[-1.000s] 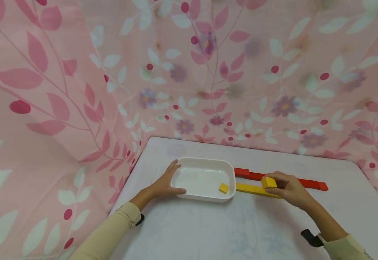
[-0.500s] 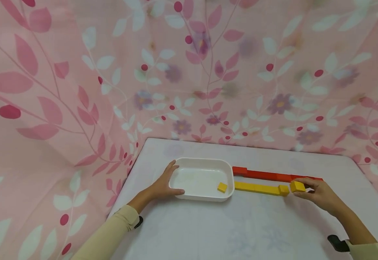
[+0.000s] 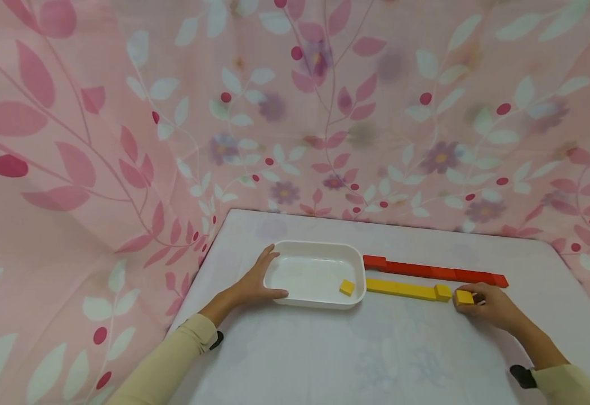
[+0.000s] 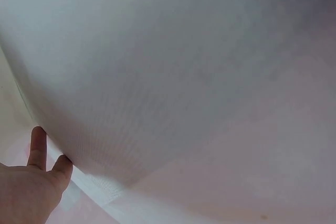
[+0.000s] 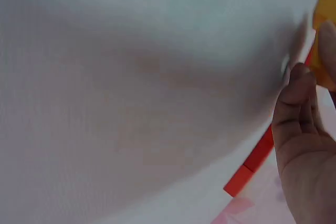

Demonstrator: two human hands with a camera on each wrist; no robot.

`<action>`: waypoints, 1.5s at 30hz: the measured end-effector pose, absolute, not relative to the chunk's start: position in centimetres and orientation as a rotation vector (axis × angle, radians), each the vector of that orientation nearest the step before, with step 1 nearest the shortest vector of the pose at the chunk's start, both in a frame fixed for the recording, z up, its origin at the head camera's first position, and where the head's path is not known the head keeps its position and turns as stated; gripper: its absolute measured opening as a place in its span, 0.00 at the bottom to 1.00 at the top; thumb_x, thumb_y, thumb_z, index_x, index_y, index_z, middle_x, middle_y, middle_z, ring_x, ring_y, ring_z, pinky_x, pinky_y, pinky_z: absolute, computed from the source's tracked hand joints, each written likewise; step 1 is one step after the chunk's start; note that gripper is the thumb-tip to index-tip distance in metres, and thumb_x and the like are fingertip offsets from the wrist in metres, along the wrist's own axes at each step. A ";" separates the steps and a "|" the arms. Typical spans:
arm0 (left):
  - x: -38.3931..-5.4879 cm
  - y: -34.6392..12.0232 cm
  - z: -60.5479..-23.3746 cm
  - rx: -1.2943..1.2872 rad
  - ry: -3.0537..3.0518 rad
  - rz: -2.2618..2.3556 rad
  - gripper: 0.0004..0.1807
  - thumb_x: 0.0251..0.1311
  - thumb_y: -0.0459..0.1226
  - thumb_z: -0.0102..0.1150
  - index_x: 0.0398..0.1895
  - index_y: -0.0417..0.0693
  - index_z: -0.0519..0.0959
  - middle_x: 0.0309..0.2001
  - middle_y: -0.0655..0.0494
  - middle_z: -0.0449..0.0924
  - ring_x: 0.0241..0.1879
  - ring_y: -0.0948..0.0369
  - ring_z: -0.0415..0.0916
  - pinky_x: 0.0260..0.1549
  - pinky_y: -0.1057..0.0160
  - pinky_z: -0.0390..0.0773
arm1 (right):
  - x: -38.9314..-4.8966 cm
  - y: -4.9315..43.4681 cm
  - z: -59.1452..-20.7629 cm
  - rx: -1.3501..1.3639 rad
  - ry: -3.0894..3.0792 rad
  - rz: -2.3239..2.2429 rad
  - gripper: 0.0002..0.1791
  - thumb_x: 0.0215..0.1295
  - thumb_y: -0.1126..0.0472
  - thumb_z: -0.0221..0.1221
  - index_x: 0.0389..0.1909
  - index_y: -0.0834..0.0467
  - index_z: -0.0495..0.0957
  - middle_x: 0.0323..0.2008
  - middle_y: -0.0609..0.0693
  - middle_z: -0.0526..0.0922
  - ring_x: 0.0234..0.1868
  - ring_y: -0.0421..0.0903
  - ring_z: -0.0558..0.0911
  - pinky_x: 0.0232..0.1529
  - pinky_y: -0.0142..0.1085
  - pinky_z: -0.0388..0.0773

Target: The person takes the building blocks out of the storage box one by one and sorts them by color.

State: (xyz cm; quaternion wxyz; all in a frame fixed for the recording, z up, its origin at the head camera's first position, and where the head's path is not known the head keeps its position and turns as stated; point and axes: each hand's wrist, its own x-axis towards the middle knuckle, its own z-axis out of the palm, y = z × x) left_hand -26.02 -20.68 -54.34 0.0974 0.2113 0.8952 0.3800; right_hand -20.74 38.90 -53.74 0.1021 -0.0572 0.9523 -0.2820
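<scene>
My left hand (image 3: 251,285) holds the left end of a white rectangular tray (image 3: 320,305), its thumb at the front rim and its fingers at the back left. Inside the tray, toward the right, lies one small yellow block (image 3: 347,287). A yellow cube (image 3: 464,298) is pinched between the thumb and fingers of my right hand (image 3: 495,307), low over the table. Just left of it, another yellow block (image 3: 443,292) ends a row of yellow blocks (image 3: 401,289) running from the tray. In the right wrist view, the right hand partly covers the held cube.
Behind the yellow row, a longer row of red blocks (image 3: 427,271) runs rightward from the tray. A white cloth (image 3: 376,354) covers the table, and a pink floral curtain (image 3: 325,112) hangs behind it and at the left.
My right hand carried the yellow cube rightward past the end of the yellow row, then lowered it toward the table beside that end. The left hand stayed at the tray.
</scene>
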 end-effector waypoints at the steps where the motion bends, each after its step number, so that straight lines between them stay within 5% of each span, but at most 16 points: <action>1: -26.0 -20.6 -54.4 0.624 2.649 1.126 0.60 0.45 0.56 0.75 0.77 0.49 0.51 0.81 0.55 0.33 0.78 0.50 0.44 0.72 0.41 0.56 | -20.8 38.8 -54.0 -0.159 2.821 -0.812 0.30 0.54 0.50 0.72 0.55 0.62 0.80 0.45 0.57 0.81 0.41 0.50 0.78 0.34 0.33 0.81; 20: -26.0 -20.7 -54.2 0.611 2.641 1.114 0.61 0.45 0.57 0.75 0.78 0.51 0.50 0.81 0.57 0.32 0.78 0.51 0.43 0.73 0.42 0.55 | -21.7 37.8 -55.0 -0.158 2.830 -0.851 0.32 0.54 0.54 0.72 0.57 0.66 0.78 0.36 0.53 0.76 0.39 0.50 0.71 0.30 0.28 0.74; 39: -26.0 -20.7 -54.1 0.603 2.648 1.137 0.60 0.44 0.57 0.75 0.76 0.48 0.53 0.81 0.53 0.35 0.77 0.48 0.46 0.71 0.38 0.57 | -21.8 37.4 -55.2 -0.189 2.821 -0.909 0.31 0.55 0.57 0.71 0.59 0.64 0.76 0.46 0.60 0.79 0.41 0.51 0.73 0.35 0.31 0.78; 45: -25.9 -20.6 -54.0 0.590 2.642 1.149 0.60 0.44 0.57 0.75 0.77 0.50 0.52 0.80 0.55 0.35 0.77 0.49 0.46 0.71 0.38 0.56 | -21.0 37.3 -54.7 -0.178 2.869 -0.878 0.39 0.53 0.60 0.72 0.65 0.63 0.67 0.51 0.68 0.73 0.42 0.54 0.74 0.36 0.36 0.82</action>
